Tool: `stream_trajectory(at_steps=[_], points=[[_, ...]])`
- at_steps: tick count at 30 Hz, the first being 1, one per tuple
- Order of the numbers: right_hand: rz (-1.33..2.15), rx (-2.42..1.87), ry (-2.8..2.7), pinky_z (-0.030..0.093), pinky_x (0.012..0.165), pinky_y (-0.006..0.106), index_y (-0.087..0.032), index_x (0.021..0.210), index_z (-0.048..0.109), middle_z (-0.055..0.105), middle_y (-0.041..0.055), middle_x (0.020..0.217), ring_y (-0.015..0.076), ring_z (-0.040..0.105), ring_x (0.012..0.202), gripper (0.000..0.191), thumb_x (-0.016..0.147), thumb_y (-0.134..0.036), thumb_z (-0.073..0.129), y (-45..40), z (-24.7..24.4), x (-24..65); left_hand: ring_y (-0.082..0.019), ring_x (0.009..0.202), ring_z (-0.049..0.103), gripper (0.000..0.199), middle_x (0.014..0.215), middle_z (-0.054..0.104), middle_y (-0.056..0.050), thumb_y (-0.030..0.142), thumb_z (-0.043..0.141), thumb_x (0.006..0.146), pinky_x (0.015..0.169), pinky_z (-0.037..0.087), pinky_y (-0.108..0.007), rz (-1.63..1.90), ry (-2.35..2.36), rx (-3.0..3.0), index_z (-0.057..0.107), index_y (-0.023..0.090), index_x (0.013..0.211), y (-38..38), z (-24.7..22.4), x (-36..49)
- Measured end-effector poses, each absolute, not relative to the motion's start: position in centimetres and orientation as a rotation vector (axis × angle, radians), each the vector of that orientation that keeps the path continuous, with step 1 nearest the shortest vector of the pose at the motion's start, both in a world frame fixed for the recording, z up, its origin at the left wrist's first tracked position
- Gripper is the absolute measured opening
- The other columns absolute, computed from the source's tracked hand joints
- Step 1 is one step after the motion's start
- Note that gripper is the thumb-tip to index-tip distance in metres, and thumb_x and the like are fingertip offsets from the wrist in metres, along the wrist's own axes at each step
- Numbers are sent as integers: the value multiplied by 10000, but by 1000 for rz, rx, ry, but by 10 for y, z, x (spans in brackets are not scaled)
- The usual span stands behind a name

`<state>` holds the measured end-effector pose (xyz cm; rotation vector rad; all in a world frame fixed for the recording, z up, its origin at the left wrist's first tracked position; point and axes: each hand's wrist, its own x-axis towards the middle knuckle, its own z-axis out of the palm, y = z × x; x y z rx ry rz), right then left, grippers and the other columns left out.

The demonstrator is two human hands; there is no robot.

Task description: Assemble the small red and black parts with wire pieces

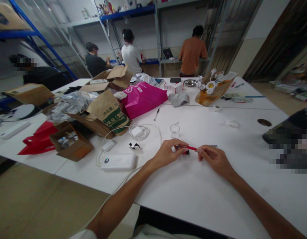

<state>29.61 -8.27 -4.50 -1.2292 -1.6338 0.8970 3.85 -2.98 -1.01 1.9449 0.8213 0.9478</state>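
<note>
My left hand [169, 152] pinches one end of a slim red rod [192, 148] between thumb and fingers. At its other end, the fingertips of my right hand [213, 158] are closed on it. The rod is held nearly level, low over the white table [165, 192]; its exact kind is too small to make out. Small dark and red pieces [187, 152] show just below it, partly hidden by my left hand. Behind my right hand peeks a small grey ridged item [213, 146]. A clear round cup-like object [174, 130] stands just beyond my left hand.
Left of my hands are a white power bank [118, 162], a coiled white cable [143, 133] and a black pen [156, 114]. Farther back stand a pink bag [143, 99], a paper bag [110, 111] and cardboard boxes [73, 147]. Several people sit or stand beyond the table.
</note>
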Motion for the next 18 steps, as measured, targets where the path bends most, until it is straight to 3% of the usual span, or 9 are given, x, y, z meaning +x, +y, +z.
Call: stream_trajectory(at_steps=[4,14,18], points=[[945,-1210,-1536,612,718,347,-232,1025,769,737,31,771,208,707,695,351,990,-581,779,-83,-48,294,-176,877,744,239,1028,858,-86,375,760,1026,792,565,-279,950,815,1928,853,180,1128,-30,-9,39],[870,-1248,-1662,609,748,339,-240,839,780,738,41,741,215,711,731,472,1070,-624,629,-82,-49,300,-174,863,722,221,1007,850,-79,343,764,1015,819,566,-291,917,805,1953,846,183,1143,-30,-8,38],[906,-1233,-1590,622,701,348,-238,951,774,734,31,732,210,709,679,398,1015,-627,720,-83,-47,295,-178,875,733,220,1007,848,-82,340,755,1019,805,562,-287,932,804,1941,846,181,1139,-30,-7,38]])
